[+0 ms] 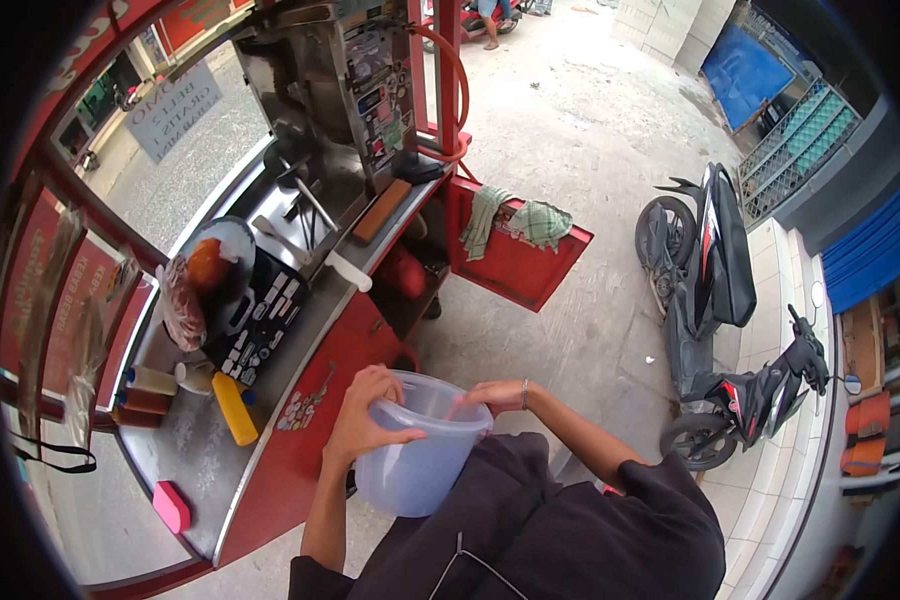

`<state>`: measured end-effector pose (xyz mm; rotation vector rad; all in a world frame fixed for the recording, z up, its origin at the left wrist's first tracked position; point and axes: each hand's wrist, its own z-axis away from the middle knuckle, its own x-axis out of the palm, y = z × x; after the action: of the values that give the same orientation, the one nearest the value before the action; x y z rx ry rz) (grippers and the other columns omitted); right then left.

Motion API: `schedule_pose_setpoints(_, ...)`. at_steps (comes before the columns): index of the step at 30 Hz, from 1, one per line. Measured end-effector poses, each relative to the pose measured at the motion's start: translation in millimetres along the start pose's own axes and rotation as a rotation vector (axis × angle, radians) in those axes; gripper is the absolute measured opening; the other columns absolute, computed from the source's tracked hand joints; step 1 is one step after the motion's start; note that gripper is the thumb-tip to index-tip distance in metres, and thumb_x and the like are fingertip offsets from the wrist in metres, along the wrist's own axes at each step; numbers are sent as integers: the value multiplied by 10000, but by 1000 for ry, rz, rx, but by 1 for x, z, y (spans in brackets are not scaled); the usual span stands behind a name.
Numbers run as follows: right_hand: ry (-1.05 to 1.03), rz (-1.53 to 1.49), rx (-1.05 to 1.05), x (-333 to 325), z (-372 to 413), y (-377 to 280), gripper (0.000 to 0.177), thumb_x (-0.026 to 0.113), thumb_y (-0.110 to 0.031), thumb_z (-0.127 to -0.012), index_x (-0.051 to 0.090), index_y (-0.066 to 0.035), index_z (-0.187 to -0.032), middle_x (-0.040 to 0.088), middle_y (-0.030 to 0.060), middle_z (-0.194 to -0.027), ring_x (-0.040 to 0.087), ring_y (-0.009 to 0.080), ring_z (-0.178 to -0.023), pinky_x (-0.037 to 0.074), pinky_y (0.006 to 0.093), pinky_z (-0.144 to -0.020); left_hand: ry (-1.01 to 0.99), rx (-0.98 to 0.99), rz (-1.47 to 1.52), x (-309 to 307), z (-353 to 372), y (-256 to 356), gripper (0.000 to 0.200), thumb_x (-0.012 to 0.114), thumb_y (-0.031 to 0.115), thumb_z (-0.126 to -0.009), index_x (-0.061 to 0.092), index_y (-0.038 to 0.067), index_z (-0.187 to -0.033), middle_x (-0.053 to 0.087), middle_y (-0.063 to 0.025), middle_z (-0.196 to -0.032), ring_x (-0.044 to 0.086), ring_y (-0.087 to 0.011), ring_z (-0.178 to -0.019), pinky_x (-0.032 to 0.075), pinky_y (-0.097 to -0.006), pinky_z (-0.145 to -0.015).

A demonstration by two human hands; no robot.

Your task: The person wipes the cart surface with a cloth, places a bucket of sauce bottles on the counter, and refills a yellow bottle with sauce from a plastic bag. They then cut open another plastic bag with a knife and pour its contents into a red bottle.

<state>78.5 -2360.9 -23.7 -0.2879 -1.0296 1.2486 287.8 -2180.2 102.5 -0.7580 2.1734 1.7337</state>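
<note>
A translucent whitish plastic bucket [415, 465] is held against the front of the dark shirt, its open top facing up. My left hand [368, 415] is closed on the bucket's left rim, with the thumb lying across the outer wall. My right hand [490, 398] reaches over the right rim, and its fingers are partly hidden inside the bucket. Something pinkish shows near those fingers, too small to make out. What lies at the bucket's bottom is hidden.
Left stands a red cart with a metal counter [185, 455], holding a yellow bottle [235, 410], a pink box [171, 507] and a knife [348, 271]. Cloths [540, 225] hang on the open red door [520, 265]. A motorbike [715, 300] is parked at right.
</note>
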Motion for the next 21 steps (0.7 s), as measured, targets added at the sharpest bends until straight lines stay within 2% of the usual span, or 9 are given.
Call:
schedule_pose_setpoints(1,-9,-4,-2,-17,0,-2,475,455,-430,-974,633,-53,-1202,679,77,-926,646,138,-765,532,278,-640,-3,-8,-5,6,-9,-10,539,896,327,-491,455,85,-682,562,-53,-805,554,-250,-894,396,-377,-875)
schedule_pose_setpoints(3,256,80,42,-68,-11,-10,622,395,-589,-954,657,-48,-1111,673,80,-882,646,148,-726,526,269,-633,35,-93,-81,14,-28,-29,609,911,349,-440,389,90,-616,432,-28,-634,456,-209,-702,363,-334,-755)
schedule_pose_setpoints(5,590,106,-123,-132,-28,-24,508,487,-525,-941,657,-48,-980,665,78,-849,645,157,-692,522,270,-598,65,-113,-76,19,-43,-48,625,914,360,-421,383,89,-611,422,-33,-634,447,-210,-699,361,-330,-752)
schedule_pose_setpoints(7,782,55,-310,-226,-56,-25,279,550,-333,-945,632,-71,-991,671,50,-871,648,156,-706,510,279,-582,101,-141,-61,23,-64,-62,642,917,371,-402,377,88,-606,413,-38,-634,438,-211,-695,360,-327,-748)
schedule_pose_setpoints(9,1037,-201,-442,-285,-72,-55,150,605,-206,-909,635,-79,-982,658,35,-830,643,146,-673,494,271,-539,131,-116,-68,29,-90,-74,640,916,378,-405,382,88,-607,420,-42,-637,452,-218,-696,365,-340,-756)
schedule_pose_setpoints(12,1132,-647,-657,-359,-90,-102,171,661,-221,-880,594,-69,-839,568,0,-722,543,109,-576,471,263,-477,178,-94,-146,39,-138,-92,640,916,390,-410,390,86,-610,430,-48,-644,462,-227,-695,365,-356,-768)
schedule_pose_setpoints(18,1459,-942,-204,-418,-117,-160,507,840,-336,-710,524,-46,-981,548,74,-798,458,160,-529,445,296,-444,66,-125,-140,33,-235,-112,638,909,401,-414,397,80,-617,417,-63,-654,473,-257,-744,353,-389,-843)
schedule_pose_setpoints(19,1562,-895,-201,-432,-130,-152,444,818,-332,-740,565,-44,-964,576,73,-818,469,167,-528,445,314,-447,65,-143,-147,32,-249,-114,638,909,401,-414,397,80,-617,417,-63,-654,473,-257,-744,353,-389,-843)
schedule_pose_setpoints(21,1400,-686,-199,-432,-116,-141,399,808,-315,-755,588,-43,-949,582,60,-821,486,157,-548,460,315,-486,60,52,-218,28,-268,-117,602,832,464,-520,382,73,-606,414,-77,-681,469,-290,-798,349,-406,-864)
